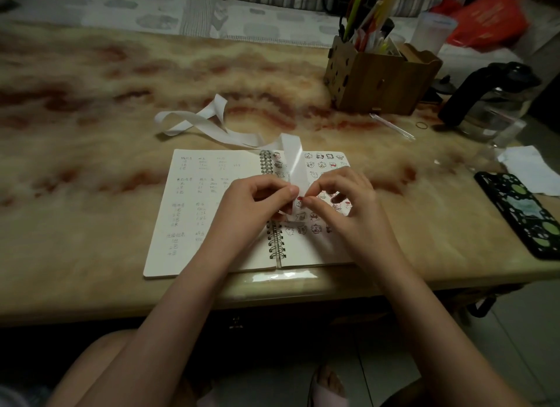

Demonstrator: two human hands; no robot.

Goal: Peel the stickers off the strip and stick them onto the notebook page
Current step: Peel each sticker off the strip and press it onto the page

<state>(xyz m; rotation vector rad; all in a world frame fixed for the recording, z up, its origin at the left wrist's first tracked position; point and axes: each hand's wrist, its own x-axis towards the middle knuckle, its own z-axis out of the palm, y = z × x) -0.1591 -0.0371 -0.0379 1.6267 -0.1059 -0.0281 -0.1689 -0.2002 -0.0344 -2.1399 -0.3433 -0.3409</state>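
Notebook [169, 249] lies open right at the near edge of the tabletop [91, 194], its near cover all but flush with the rim. There is plenty of bare marbled surface to the left and beyond the far-left corner. The right side is tighter: a phone [527, 215] lies near the right edge, with a sheet of paper [527, 167] just beyond it. A kettle [491, 97] and a wooden pen box [378, 79] stand far right, and a loose pen [392, 126] lies just in front of the box.

The strip [209, 128] loops over the tabletop beyond the notebook, then runs in across the spiral binding to the hands.

For writing, the left page carries handwritten columns, too small and faint to read. The right page is filling with rows of little cartoon stickers [315, 229]. No brand or label is legible anywhere.

Both hands hover over the binding, wrists raised and forearms coming in from the near edge. The left hand [251, 203] has its fingers curled and grips the strip's near end between thumb and forefinger. The right hand [342, 200] meets it, with thumb and forefinger pinching a red sticker [300, 198] at the strip's edge and the other fingers loosely bent above the page.
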